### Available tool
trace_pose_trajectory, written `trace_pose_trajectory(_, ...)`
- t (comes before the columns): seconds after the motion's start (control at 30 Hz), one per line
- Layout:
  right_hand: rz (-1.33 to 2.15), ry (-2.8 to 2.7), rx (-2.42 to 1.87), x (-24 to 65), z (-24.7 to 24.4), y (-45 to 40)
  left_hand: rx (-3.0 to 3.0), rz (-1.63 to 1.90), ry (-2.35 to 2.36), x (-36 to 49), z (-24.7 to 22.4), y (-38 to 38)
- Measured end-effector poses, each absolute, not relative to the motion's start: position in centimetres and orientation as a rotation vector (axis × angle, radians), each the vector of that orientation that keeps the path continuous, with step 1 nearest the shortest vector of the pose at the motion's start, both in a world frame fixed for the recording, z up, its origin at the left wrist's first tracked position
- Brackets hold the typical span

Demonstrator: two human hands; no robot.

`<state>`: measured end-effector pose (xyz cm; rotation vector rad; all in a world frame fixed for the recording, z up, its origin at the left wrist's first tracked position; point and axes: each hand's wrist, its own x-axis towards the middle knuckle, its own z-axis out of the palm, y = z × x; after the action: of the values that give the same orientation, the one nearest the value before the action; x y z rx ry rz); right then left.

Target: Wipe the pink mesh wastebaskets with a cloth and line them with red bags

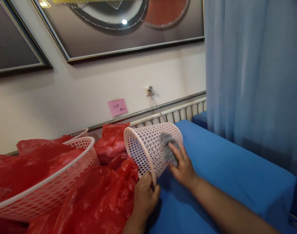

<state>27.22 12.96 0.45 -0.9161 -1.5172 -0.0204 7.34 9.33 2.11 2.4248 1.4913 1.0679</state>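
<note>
A pink perforated basket (150, 139) lies on its side over the blue-covered surface (218, 156), its open mouth facing left. My left hand (146, 193) is closed round the lower edge of its rim. Against the basket's side, near its base, my right hand (183, 164) presses a grey cloth (169, 149), with the fingers bent over it. Red plastic bags (97, 198) lie just left of my left hand.
Another pink basket (90, 152) holding red plastic stands at the left, with one more rim behind it. A radiator (184, 113) runs along the wall below a socket with a cord. A blue curtain (255, 71) hangs at the right.
</note>
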Motion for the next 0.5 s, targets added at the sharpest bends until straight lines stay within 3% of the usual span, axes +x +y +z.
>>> trace_pose_trajectory(0.13,-0.217,-1.775,-0.464,25.1,1.8,9.1,2.347,1.084,1.355,7.2,2.0,9.4)
trace_pose_trajectory(0.37,0.165,-1.17,-1.316,31.0,0.3,16.8,2.478,0.808,1.546,7.5,1.7,9.4)
trace_pose_trajectory(0.5,0.14,-1.136,-1.279,31.1,0.8,16.0,2.474,0.693,1.588,7.7,1.8,9.4)
